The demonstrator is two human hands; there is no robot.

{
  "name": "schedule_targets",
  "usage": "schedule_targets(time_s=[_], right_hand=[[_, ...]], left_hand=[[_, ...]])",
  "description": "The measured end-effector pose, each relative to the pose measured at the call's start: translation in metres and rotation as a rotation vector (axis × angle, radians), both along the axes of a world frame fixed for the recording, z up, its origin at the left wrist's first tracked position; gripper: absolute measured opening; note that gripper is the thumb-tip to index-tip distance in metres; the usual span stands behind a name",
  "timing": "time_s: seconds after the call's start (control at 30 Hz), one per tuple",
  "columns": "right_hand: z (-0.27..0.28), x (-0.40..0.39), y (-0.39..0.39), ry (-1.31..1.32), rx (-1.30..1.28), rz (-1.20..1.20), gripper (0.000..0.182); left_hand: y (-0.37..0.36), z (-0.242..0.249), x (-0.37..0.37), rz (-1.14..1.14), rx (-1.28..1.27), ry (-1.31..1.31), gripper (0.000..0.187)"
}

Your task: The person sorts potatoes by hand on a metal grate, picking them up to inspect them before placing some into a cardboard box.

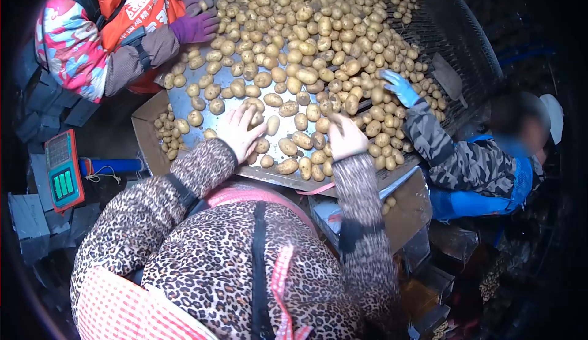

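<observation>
Many potatoes [294,74] lie in a heap on the metal sorting table [177,104], thinning out toward its near edge. At the near left part of the heap, my left hand [242,133] has its fingers spread and bent over potatoes, touching one near its fingertips. My right hand [346,137] is at the near edge, to the right, beside several potatoes. Its fingers are curled downward, and whether they hold a potato is hidden.
At the upper left are a co-worker's purple gloves [196,26]; at the right is a co-worker's blue-gloved hand [401,88]. A cardboard box [153,132] with potatoes stands left, another box [410,208] below right. A red scale [63,171] stands far left.
</observation>
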State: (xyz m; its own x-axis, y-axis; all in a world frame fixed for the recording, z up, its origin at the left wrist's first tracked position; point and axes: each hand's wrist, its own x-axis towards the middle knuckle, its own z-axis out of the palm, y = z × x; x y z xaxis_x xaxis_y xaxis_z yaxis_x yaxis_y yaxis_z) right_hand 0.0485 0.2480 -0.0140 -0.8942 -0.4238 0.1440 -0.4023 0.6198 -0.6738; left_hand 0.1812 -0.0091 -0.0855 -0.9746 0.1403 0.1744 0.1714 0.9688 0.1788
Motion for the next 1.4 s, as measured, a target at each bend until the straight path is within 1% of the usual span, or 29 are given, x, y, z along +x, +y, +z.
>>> schedule_targets(time_s=[0.03, 0.1, 0.17, 0.27, 0.3, 0.37, 0.43, 0.5, 0.53, 0.57, 0.63, 0.67, 0.7, 0.77, 0.8, 0.83, 0.9, 0.93, 0.97, 1.03, 1.1, 1.13, 1.17, 1.23, 1.27, 1.3, 1.33, 1.37, 1.4], right_hand=[[-0.017, -0.021, -0.022, -0.097, 0.080, 0.016, 0.028], [-0.068, -0.067, -0.062, -0.072, 0.300, 0.068, 0.034], [-0.075, -0.086, -0.101, -0.291, 0.661, 0.046, 0.036], [-0.058, -0.080, -0.132, -0.428, 0.817, 0.108, 0.045], [-0.046, -0.076, -0.135, -0.505, 0.849, 0.159, 0.051], [-0.050, -0.064, -0.129, -0.411, 0.832, 0.189, 0.048], [-0.060, -0.055, -0.107, -0.512, 0.435, 0.207, 0.042], [-0.084, -0.042, -0.074, -0.956, -0.449, 0.084, 0.035], [-0.059, -0.030, -0.062, -1.248, -0.776, -0.199, 0.031], [-0.072, -0.017, -0.037, -1.303, -1.275, -0.038, 0.043], [-0.035, 0.001, 0.002, -1.465, -1.487, -0.072, 0.062], [-0.030, 0.002, 0.020, -1.573, -1.687, 0.146, 0.075], [-0.010, 0.010, 0.033, -1.586, -1.799, 0.215, 0.077], [-0.006, 0.023, 0.070, -1.355, -1.752, 0.039, 0.081], [0.002, 0.031, 0.081, -1.291, -1.835, 0.141, 0.080], [0.011, 0.047, 0.098, -1.196, -1.818, 0.046, 0.070], [0.026, 0.076, 0.126, -1.060, -1.780, -0.111, 0.058], [0.033, 0.091, 0.138, -0.960, -1.626, -0.313, 0.049], [0.030, 0.106, 0.151, -0.879, -1.519, -0.420, 0.041], [0.009, 0.139, 0.181, -0.822, -1.659, -0.548, 0.040], [0.012, 0.178, 0.210, -0.740, -1.660, -0.732, 0.035], [0.005, 0.197, 0.227, -0.726, -1.684, -0.756, 0.034], [-0.003, 0.212, 0.240, -0.743, -1.731, -0.906, 0.036], [-0.028, 0.240, 0.260, -0.678, -1.854, -0.995, 0.033], [-0.053, 0.250, 0.253, -0.641, -1.856, -1.060, 0.032], [-0.061, 0.258, 0.261, -0.628, -1.867, -1.128, 0.030], [-0.067, 0.264, 0.275, -0.677, -1.931, -1.245, 0.029], [-0.064, 0.258, 0.276, -0.554, -2.001, -1.594, 0.028], [-0.067, 0.253, 0.287, -0.436, -1.978, -1.730, 0.026]], left_hand=[[0.001, 0.009, 0.012, 0.038, 0.009, -0.002, 0.056], [0.003, 0.031, 0.030, 0.006, 0.090, -0.055, 0.055], [0.002, 0.039, 0.045, -0.028, 0.117, -0.091, 0.055], [-0.002, 0.036, 0.065, -0.004, 0.129, -0.122, 0.058], [-0.003, 0.034, 0.070, 0.006, 0.116, -0.089, 0.052], [-0.005, 0.029, 0.074, -0.005, 0.140, -0.084, 0.052], [-0.005, 0.035, 0.067, -0.024, 0.182, -0.097, 0.053], [-0.002, 0.037, 0.057, -0.044, 0.211, -0.084, 0.049], [-0.001, 0.035, 0.050, -0.072, 0.229, -0.064, 0.049], [0.003, 0.033, 0.041, -0.115, 0.248, -0.037, 0.048], [0.018, 0.043, 0.020, -0.220, 0.265, -0.071, 0.047], [0.027, 0.042, 0.009, -0.283, 0.265, -0.076, 0.047], [0.037, 0.042, -0.001, -0.346, 0.263, -0.083, 0.046], [0.060, 0.038, -0.021, -0.435, 0.222, -0.129, 0.046], [0.070, 0.036, -0.032, -0.486, 0.220, -0.124, 0.046], [0.082, 0.030, -0.040, -0.537, 0.216, -0.111, 0.047], [0.103, 0.020, -0.055, -0.581, 0.170, -0.133, 0.049], [0.112, 0.014, -0.062, -0.606, 0.161, -0.111, 0.051], [0.120, 0.007, -0.069, -0.635, 0.157, -0.083, 0.053], [0.126, -0.012, -0.080, -0.658, 0.058, -0.126, 0.057], [0.134, -0.005, -0.076, -0.630, -0.003, -0.135, 0.063], [0.134, -0.008, -0.076, -0.644, -0.007, -0.132, 0.065], [0.132, -0.011, -0.077, -0.648, -0.013, -0.139, 0.066], [0.132, -0.006, -0.076, -0.666, -0.018, -0.130, 0.067], [0.118, -0.019, -0.081, -0.657, -0.019, -0.121, 0.066], [0.116, -0.019, -0.081, -0.662, -0.007, -0.123, 0.065], [0.116, -0.019, -0.080, -0.650, -0.013, -0.134, 0.065], [0.117, -0.018, -0.080, -0.634, -0.023, -0.147, 0.065], [0.117, -0.016, -0.079, -0.625, -0.027, -0.169, 0.064]])
